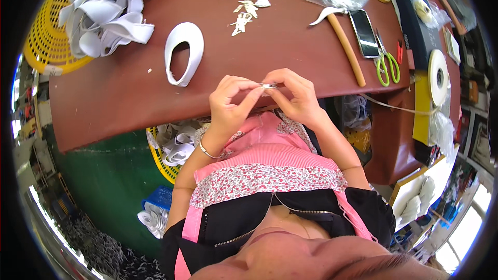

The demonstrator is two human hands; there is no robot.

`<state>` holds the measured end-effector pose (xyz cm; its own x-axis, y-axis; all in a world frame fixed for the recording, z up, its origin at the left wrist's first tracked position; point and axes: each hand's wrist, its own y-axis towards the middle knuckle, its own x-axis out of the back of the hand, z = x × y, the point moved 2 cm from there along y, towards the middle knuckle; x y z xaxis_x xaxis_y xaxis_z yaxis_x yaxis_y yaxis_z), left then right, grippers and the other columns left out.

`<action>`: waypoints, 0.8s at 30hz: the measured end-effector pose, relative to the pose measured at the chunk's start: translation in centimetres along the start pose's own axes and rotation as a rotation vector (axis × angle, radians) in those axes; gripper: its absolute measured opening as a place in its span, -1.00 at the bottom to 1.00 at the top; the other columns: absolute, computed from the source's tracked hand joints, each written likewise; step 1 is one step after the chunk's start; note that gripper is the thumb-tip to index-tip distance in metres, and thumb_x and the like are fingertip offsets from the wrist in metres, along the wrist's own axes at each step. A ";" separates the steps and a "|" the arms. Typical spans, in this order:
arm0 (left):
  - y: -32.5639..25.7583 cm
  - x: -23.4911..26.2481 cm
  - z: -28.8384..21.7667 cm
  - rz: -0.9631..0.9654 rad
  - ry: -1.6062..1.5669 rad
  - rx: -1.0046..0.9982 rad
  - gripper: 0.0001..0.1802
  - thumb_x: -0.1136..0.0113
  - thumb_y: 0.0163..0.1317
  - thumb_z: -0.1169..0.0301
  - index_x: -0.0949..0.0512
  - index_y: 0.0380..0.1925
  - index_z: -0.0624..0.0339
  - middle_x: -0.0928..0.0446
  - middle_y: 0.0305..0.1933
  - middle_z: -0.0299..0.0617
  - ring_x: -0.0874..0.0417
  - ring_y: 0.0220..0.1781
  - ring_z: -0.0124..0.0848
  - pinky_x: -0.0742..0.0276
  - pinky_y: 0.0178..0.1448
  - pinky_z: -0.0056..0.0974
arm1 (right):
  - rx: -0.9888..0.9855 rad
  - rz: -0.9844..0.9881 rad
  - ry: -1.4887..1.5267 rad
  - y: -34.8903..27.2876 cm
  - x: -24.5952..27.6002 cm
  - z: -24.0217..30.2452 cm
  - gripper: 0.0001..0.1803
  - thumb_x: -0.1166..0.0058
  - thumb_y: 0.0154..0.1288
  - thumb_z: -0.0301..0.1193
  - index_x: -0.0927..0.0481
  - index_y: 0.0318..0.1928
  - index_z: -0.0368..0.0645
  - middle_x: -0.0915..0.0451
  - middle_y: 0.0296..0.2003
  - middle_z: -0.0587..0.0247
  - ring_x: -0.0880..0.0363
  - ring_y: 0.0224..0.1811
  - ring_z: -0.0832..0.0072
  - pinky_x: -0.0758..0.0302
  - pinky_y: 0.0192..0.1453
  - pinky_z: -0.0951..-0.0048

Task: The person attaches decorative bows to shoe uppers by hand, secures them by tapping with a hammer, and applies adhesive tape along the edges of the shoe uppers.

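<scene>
Both grips pinching one small silvery piece (pixel 269 86), left hand (pixel 231 101) and right hand (pixel 295 96) fingertip to fingertip.

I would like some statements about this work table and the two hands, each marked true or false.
1. Both hands pinch one small shiny piece between them. True: left hand and right hand meet on it.
2. The white oval band lies inside the yellow basket. False: it lies on the brown table, beside the basket.
3. Green-handled scissors lie to the right of the phone. True.
4. The left wrist is bare. False: it wears a thin bracelet.
</scene>
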<state>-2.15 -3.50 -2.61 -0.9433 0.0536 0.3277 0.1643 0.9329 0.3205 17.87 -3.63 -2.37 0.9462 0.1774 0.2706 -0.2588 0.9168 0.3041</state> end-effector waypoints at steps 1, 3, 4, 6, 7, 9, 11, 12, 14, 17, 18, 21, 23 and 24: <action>0.1 0.1 -0.3 -0.010 0.011 0.003 -0.84 -0.56 0.21 0.52 -0.77 -0.21 0.21 -0.76 -0.25 -0.21 -0.71 -0.21 -0.29 -0.62 -0.12 -0.23 | -0.002 -0.008 -0.020 -0.3 0.0 -0.1 -0.80 -0.28 0.40 -0.68 -0.69 0.00 -0.31 -0.73 -0.07 0.08 -0.79 -0.07 0.39 -0.76 -0.02 0.39; 0.0 0.0 -0.9 -0.024 0.187 -0.188 -0.87 -0.51 0.24 0.57 -0.73 -0.24 0.26 -0.72 -0.24 -0.13 -0.70 -0.18 -0.23 -0.60 -0.07 -0.19 | -0.002 -0.012 -0.034 -0.3 -0.3 -0.3 -0.78 -0.30 0.38 -0.66 -0.69 0.01 -0.30 -0.73 -0.06 0.07 -0.80 -0.08 0.35 -0.78 -0.06 0.36; -0.1 -0.2 -1.0 -0.030 0.231 -0.233 -0.88 -0.48 0.26 0.57 -0.69 -0.27 0.23 -0.70 -0.23 -0.10 -0.67 -0.18 -0.17 -0.59 -0.07 -0.15 | -0.020 -0.011 -0.025 -0.5 -0.3 -0.3 -0.78 -0.30 0.38 -0.66 -0.69 0.02 -0.31 -0.73 -0.06 0.08 -0.80 -0.09 0.35 -0.78 -0.06 0.36; -0.5 -0.1 -0.9 -0.057 0.256 -0.223 -0.89 -0.47 0.28 0.57 -0.68 -0.25 0.23 -0.70 -0.22 -0.11 -0.66 -0.18 -0.18 -0.58 -0.06 -0.16 | -0.047 -0.012 -0.018 -0.7 -0.5 -0.1 -0.77 -0.31 0.38 -0.66 -0.68 0.02 -0.32 -0.73 -0.06 0.08 -0.81 -0.09 0.36 -0.78 -0.07 0.36; -0.3 -0.4 -0.8 -0.083 0.276 -0.222 -0.89 -0.45 0.30 0.56 -0.67 -0.24 0.23 -0.69 -0.21 -0.11 -0.65 -0.17 -0.18 -0.58 -0.05 -0.17 | -0.145 0.006 0.094 -0.5 -0.6 -0.1 -0.78 -0.29 0.40 -0.67 -0.67 0.03 -0.33 -0.72 -0.05 0.10 -0.79 -0.08 0.43 -0.77 -0.04 0.39; -0.5 -0.8 -0.2 -0.083 0.246 -0.198 -0.90 -0.44 0.32 0.56 -0.67 -0.24 0.23 -0.68 -0.21 -0.11 -0.64 -0.17 -0.18 -0.58 -0.05 -0.17 | -0.253 0.014 0.200 -0.4 -0.6 -0.5 -0.79 -0.28 0.42 -0.68 -0.66 0.03 -0.35 -0.71 -0.03 0.12 -0.78 -0.07 0.49 -0.76 -0.02 0.43; -0.8 -1.0 0.0 -0.099 0.224 -0.191 -0.91 -0.42 0.34 0.56 -0.67 -0.23 0.22 -0.68 -0.20 -0.11 -0.63 -0.16 -0.17 -0.58 -0.04 -0.18 | -0.196 0.081 0.148 0.1 -0.8 -0.3 -0.77 -0.26 0.44 -0.68 -0.61 0.05 -0.34 -0.66 -0.01 0.13 -0.77 -0.10 0.52 -0.74 -0.10 0.46; -0.9 -1.1 0.0 -0.103 0.191 -0.158 -0.92 -0.41 0.35 0.56 -0.67 -0.23 0.23 -0.68 -0.20 -0.12 -0.64 -0.16 -0.18 -0.58 -0.03 -0.17 | -0.180 0.113 0.050 0.2 -0.6 0.2 -0.81 -0.21 0.47 -0.68 -0.57 0.03 -0.33 -0.62 -0.04 0.13 -0.74 -0.14 0.46 -0.68 -0.13 0.44; -0.7 -0.9 0.3 -0.101 0.165 -0.118 -0.93 -0.41 0.36 0.57 -0.67 -0.24 0.24 -0.69 -0.21 -0.12 -0.64 -0.15 -0.18 -0.58 -0.02 -0.17 | -0.093 0.095 -0.019 0.2 -0.6 -0.6 -0.81 -0.19 0.48 -0.68 -0.57 0.03 -0.31 -0.61 -0.05 0.12 -0.70 -0.15 0.42 -0.65 -0.12 0.42; 0.3 0.2 0.8 -0.020 0.166 -0.135 -0.93 -0.41 0.36 0.57 -0.70 -0.21 0.23 -0.70 -0.20 -0.13 -0.65 -0.12 -0.19 -0.59 -0.01 -0.15 | -0.006 0.080 -0.071 0.4 -0.6 -0.6 -0.83 -0.16 0.49 -0.67 -0.56 0.02 -0.29 -0.60 -0.07 0.11 -0.63 -0.18 0.36 -0.60 -0.11 0.40; 1.0 1.1 0.7 -0.047 0.217 -0.189 -0.92 -0.44 0.34 0.54 -0.71 -0.21 0.22 -0.70 -0.22 -0.15 -0.66 -0.14 -0.16 -0.58 -0.01 -0.13 | -0.009 0.079 -0.056 0.4 -0.6 -0.5 -0.84 -0.15 0.50 -0.67 -0.56 0.02 -0.28 -0.59 -0.08 0.11 -0.60 -0.20 0.33 -0.58 -0.10 0.39; 3.9 4.3 1.0 -0.171 0.477 -0.222 -0.84 -0.49 0.31 0.47 -0.72 -0.15 0.19 -0.72 -0.15 -0.14 -0.67 -0.07 -0.09 -0.59 0.07 -0.06 | -0.048 0.021 0.000 0.0 -0.3 -0.7 -0.87 -0.14 0.48 -0.65 -0.54 -0.02 -0.30 -0.57 -0.14 0.02 -0.63 -0.19 0.18 -0.58 -0.07 0.25; 4.9 6.1 2.1 -0.210 0.959 -0.126 -0.56 -0.58 0.25 0.24 -0.69 0.06 0.16 -0.70 0.04 -0.10 -0.64 0.15 -0.07 -0.61 0.15 -0.03 | -0.066 0.037 0.001 0.1 -0.5 -0.4 -0.87 -0.13 0.49 -0.66 -0.53 -0.02 -0.30 -0.57 -0.14 0.02 -0.62 -0.19 0.18 -0.58 -0.07 0.26; 4.7 6.9 3.8 -0.120 1.062 0.027 -0.47 -0.58 0.23 0.23 -0.66 0.14 0.18 -0.71 0.02 -0.09 -0.66 0.12 -0.04 -0.62 0.18 -0.03 | -0.093 0.047 -0.006 0.1 -0.7 -0.3 -0.87 -0.13 0.49 -0.66 -0.52 -0.02 -0.30 -0.56 -0.14 0.03 -0.61 -0.19 0.19 -0.58 -0.07 0.27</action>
<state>-9.00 2.66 -2.22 -0.2162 -0.3650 0.9056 0.0685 0.9195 0.3870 17.27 -3.57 -2.78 0.9323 0.2187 0.2882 -0.2831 0.9370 0.2047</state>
